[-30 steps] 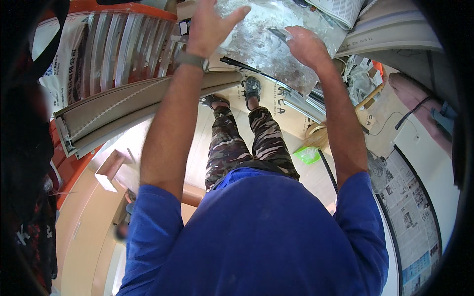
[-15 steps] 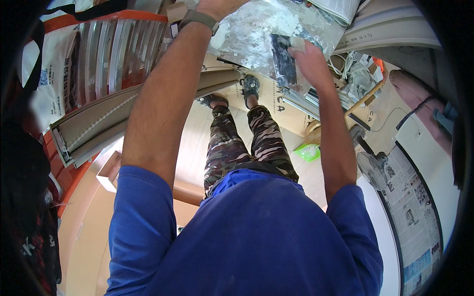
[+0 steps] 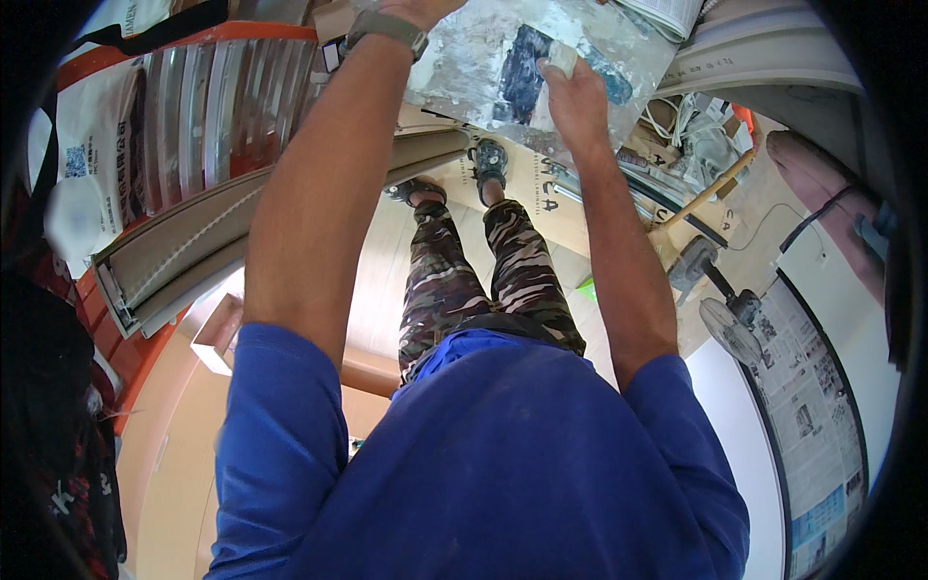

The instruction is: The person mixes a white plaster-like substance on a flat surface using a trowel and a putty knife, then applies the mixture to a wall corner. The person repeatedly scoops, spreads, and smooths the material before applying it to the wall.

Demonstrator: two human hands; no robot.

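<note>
A pale board [image 3: 454,72] at the top of the view is smeared with white paste. My right hand [image 3: 580,101] is closed round the light handle of a wide putty knife, and its dark, paste-streaked blade [image 3: 523,72] lies over the board. To the right of the blade, a dark teal patch [image 3: 611,79] shows on the board. My left hand [image 3: 418,10], with a watch on the wrist, reaches to the board's far left side. The upper edge cuts it off, so its fingers are hidden.
Left stands an orange rack [image 3: 193,116] of upright panels, with a long beige profile [image 3: 184,242] before it. Cables and clear plastic [image 3: 691,140] lie right of the board. A small fan [image 3: 730,329] stands further right. My shoes [image 3: 490,159] rest below the board.
My right hand and the putty knife have moved left and farther away across the board, showing more of the teal patch. My left hand has shifted slightly left.
</note>
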